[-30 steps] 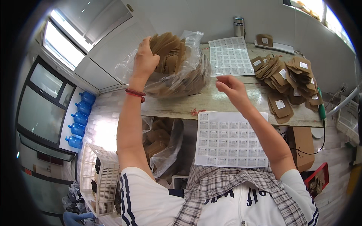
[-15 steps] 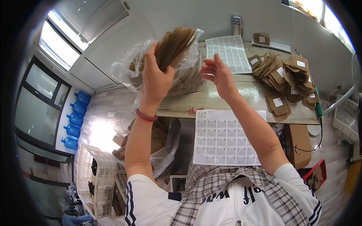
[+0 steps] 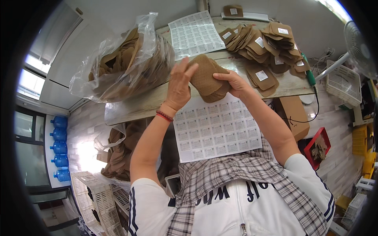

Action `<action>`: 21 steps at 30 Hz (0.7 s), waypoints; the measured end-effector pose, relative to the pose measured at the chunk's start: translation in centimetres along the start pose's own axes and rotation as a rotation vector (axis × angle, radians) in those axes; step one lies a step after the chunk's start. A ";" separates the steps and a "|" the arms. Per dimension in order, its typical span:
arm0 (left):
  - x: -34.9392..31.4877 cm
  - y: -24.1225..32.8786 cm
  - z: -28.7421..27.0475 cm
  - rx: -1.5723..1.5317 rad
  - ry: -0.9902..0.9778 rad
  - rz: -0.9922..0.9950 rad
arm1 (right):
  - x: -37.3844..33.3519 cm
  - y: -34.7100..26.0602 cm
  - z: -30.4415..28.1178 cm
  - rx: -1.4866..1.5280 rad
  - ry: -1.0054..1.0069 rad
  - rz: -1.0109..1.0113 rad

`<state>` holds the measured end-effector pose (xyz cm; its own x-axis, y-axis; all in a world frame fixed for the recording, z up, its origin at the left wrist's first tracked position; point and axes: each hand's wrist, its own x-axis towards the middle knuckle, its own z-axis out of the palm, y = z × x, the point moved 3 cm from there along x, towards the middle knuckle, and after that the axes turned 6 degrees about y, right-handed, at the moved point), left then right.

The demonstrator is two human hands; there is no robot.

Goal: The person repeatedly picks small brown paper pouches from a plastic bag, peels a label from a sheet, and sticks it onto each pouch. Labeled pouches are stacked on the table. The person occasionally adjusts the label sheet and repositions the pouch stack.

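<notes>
My right hand [image 3: 237, 83] grips a stack of brown, rounded, flat textured pieces [image 3: 208, 76] by its right side, thumb on the top piece. Beside the stack's left edge, my left hand [image 3: 179, 84] has its fingers stretched out and apart. Whether those fingertips touch the stack I cannot tell. Below both hands lies a sheet of small printed labels [image 3: 216, 129], sloping from the table edge towards my lap. To the left stands a clear plastic bag [image 3: 157, 67] full of similar brown pieces.
Labelled brown pieces [image 3: 262, 75] lie in overlapping piles at the right of the table. A second label sheet [image 3: 197, 35] is behind my hands. A green-handled tool [image 3: 310, 77] with a black cable hangs at the right edge. White crates [image 3: 84, 196] stand lower left.
My left hand has come away from the bag, and the stack it held is now in my right hand above the near label sheet. The view has shifted right and down.
</notes>
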<state>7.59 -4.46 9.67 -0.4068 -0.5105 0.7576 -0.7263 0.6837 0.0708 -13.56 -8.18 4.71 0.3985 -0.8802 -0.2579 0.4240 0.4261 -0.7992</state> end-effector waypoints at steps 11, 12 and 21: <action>-2.3 -2.5 8.9 -1.445 0.259 -1.222 | 3.6 3.1 0.3 -0.235 0.307 -0.302; -2.3 -2.4 9.5 -1.384 0.243 -1.207 | 4.0 3.5 0.3 -0.354 0.381 -0.340; -2.3 -4.5 11.7 -0.315 0.290 -1.040 | 6.8 5.0 -2.7 -0.669 0.573 -0.469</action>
<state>5.35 -12.47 0.02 0.4892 -0.7969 0.3545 -0.4485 0.1188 0.8859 -10.95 -12.61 -2.49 -0.2191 -0.9724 0.0799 -0.1774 -0.0408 -0.9833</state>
